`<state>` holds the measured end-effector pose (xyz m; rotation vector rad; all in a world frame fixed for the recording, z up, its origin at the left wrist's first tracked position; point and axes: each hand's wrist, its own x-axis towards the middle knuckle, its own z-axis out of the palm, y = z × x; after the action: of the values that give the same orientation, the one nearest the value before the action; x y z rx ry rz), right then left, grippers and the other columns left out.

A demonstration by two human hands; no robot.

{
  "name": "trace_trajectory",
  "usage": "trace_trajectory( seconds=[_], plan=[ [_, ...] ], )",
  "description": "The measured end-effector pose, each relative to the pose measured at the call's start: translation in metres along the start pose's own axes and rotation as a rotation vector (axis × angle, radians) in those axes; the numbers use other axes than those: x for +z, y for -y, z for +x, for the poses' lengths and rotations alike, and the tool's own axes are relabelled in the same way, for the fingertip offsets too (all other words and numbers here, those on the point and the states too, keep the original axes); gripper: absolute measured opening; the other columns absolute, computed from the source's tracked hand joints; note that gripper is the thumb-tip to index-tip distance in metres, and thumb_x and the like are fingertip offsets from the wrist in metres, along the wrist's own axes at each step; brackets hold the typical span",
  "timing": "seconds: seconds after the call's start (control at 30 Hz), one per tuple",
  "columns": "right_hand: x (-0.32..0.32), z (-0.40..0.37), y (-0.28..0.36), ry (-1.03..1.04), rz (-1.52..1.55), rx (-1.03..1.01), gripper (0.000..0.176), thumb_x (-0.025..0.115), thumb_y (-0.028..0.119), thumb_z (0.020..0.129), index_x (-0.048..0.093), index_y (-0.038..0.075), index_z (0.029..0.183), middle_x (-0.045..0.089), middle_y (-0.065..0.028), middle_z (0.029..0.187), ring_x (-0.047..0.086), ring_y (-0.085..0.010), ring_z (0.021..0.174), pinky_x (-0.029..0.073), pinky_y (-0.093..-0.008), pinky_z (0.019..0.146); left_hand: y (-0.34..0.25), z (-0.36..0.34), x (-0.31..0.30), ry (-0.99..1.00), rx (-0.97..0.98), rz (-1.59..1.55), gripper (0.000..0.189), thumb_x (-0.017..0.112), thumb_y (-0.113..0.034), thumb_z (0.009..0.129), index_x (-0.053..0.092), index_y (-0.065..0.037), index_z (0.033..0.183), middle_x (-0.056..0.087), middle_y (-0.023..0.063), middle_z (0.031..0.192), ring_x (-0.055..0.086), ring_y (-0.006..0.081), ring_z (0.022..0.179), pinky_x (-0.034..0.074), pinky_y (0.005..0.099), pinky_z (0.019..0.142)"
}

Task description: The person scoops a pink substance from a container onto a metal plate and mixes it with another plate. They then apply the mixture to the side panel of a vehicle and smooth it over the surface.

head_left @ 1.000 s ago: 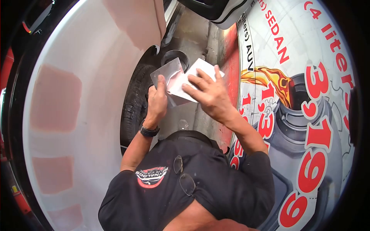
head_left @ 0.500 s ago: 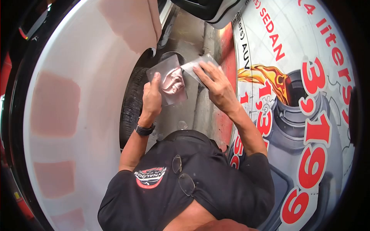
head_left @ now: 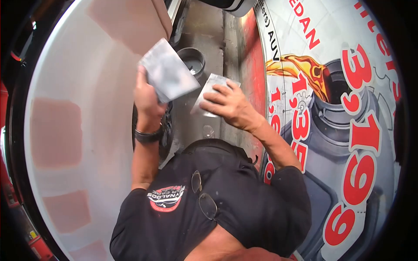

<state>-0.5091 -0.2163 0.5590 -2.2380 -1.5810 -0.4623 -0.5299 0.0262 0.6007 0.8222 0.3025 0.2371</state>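
A clear, roughly square plastic plate (head_left: 170, 71) is held by my left hand (head_left: 149, 99), thumb along its near-left edge. Its face looks greyish white and smeared; the pinkish paste is not distinct on it now. In my right hand (head_left: 230, 105) is a thin, pale plastic spreader (head_left: 214, 89), the fingers lying across its face. The spreader's edge is close to the plate's lower right corner. To the left curves a white car body panel (head_left: 106, 143) with pinkish filler patches (head_left: 56, 132) on it.
A dark round bucket (head_left: 191, 58) stands on the floor beyond my hands. A tire (head_left: 166, 130) is below the panel. On the right rises a large printed oil-price banner (head_left: 331, 130) with a red lower edge. A pair of glasses (head_left: 208, 206) hangs on my black shirt.
My left hand has moved left and turned the plate, so the pinkish paste no longer shows plainly. My right hand has come down and left with the spreader. The view has shifted slightly.
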Motion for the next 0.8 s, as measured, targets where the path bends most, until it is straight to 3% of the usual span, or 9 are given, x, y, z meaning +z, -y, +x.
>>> trace_trajectory(
  seconds=[0.13,0.27,0.33,0.53,0.57,0.67,0.7,0.73,0.8],
  plan=[
    [-0.033,0.006,0.005,-0.389,0.467,0.138,0.038,0.063,0.005,0.082,0.067,0.01,0.12,0.066,-0.012,0.123,0.059,-0.0326,0.121,0.037,-0.0558,0.108,0.021,0.01,-0.018,0.016,-0.076,-0.131,0.052,0.028,-0.038,0.105,0.05,0.0,0.133,0.063,0.0147,0.124,0.064,0.0291,0.111,0.05,0.0462,0.1],
    [-0.021,0.025,0.028,-0.633,0.759,0.078,0.04,0.065,0.001,0.082,0.066,0.004,0.122,0.064,-0.0187,0.127,0.056,-0.0388,0.126,0.033,-0.0541,0.111,0.06,-0.009,-0.018,0.326,-0.447,-0.544,0.055,0.035,-0.044,0.104,0.051,-0.002,0.135,0.062,0.0157,0.128,0.062,0.0298,0.114,0.047,0.0461,0.104],
    [-0.02,0.025,0.025,-0.472,0.612,0.048,0.042,0.064,0.001,0.083,0.066,0.007,0.124,0.062,-0.0171,0.13,0.053,-0.0408,0.128,0.035,-0.0554,0.11,0.069,-0.011,-0.02,0.381,-0.462,-0.61,0.048,0.041,-0.039,0.105,0.051,-0.003,0.135,0.062,0.014,0.127,0.062,0.0276,0.114,0.049,0.0446,0.101],
    [0.006,0.007,-0.014,-0.154,0.093,0.259,0.054,0.062,-0.003,0.078,0.063,0.013,0.13,0.059,-0.0134,0.133,0.055,-0.038,0.124,0.043,-0.0571,0.101,0.062,-0.025,-0.017,0.047,-0.174,-0.109,0.045,0.05,-0.037,0.103,0.055,0.0,0.128,0.066,0.0113,0.117,0.068,0.0221,0.099,0.058,0.0384,0.085],
    [-0.001,0.003,-0.019,-0.059,-0.138,0.203,0.058,0.059,-0.005,0.077,0.061,0.013,0.132,0.06,-0.0135,0.13,0.057,-0.0362,0.119,0.046,-0.0516,0.098,0.062,-0.023,-0.023,0.033,-0.166,-0.108,0.047,0.044,-0.039,0.105,0.055,0.0,0.129,0.066,0.0111,0.118,0.067,0.0212,0.103,0.055,0.0376,0.092],
    [0.02,-0.018,-0.027,-0.108,0.369,0.306,0.053,0.055,-0.007,0.081,0.062,0.011,0.13,0.063,-0.0152,0.124,0.06,-0.0346,0.112,0.049,-0.0419,0.094,0.038,-0.019,-0.022,0.065,-0.036,-0.138,0.049,0.044,-0.041,0.105,0.055,0.001,0.128,0.066,0.0106,0.119,0.067,0.0229,0.104,0.056,0.0393,0.09],
    [0.008,-0.009,-0.01,-0.205,0.584,0.459,0.038,0.052,-0.002,0.092,0.061,0.004,0.128,0.069,-0.0123,0.111,0.067,-0.0258,0.099,0.052,-0.0315,0.085,0.032,-0.018,-0.018,0.044,0.045,-0.128,0.049,0.043,-0.041,0.105,0.054,0.001,0.128,0.065,0.0113,0.119,0.067,0.0237,0.106,0.056,0.0398,0.092],
    [0.008,-0.018,0.004,-0.202,1.011,0.896,0.027,0.055,0.009,0.098,0.062,-0.001,0.122,0.071,-0.0071,0.099,0.068,-0.0157,0.084,0.053,-0.0257,0.075,0.031,-0.017,-0.017,0.029,0.074,-0.13,0.049,0.043,-0.041,0.105,0.054,0.001,0.128,0.065,0.0114,0.12,0.067,0.0236,0.106,0.056,0.04,0.092],
    [-0.005,-0.005,0.034,-0.455,1.649,1.046,0.028,0.059,0.016,0.098,0.063,-0.004,0.117,0.07,-0.0033,0.095,0.066,-0.0092,0.079,0.054,-0.0245,0.071,0.035,-0.017,-0.015,0.002,0.119,-0.126,0.048,0.043,-0.04,0.105,0.054,0.001,0.128,0.064,0.0115,0.12,0.066,0.0234,0.106,0.056,0.0404,0.093]
  ],
)
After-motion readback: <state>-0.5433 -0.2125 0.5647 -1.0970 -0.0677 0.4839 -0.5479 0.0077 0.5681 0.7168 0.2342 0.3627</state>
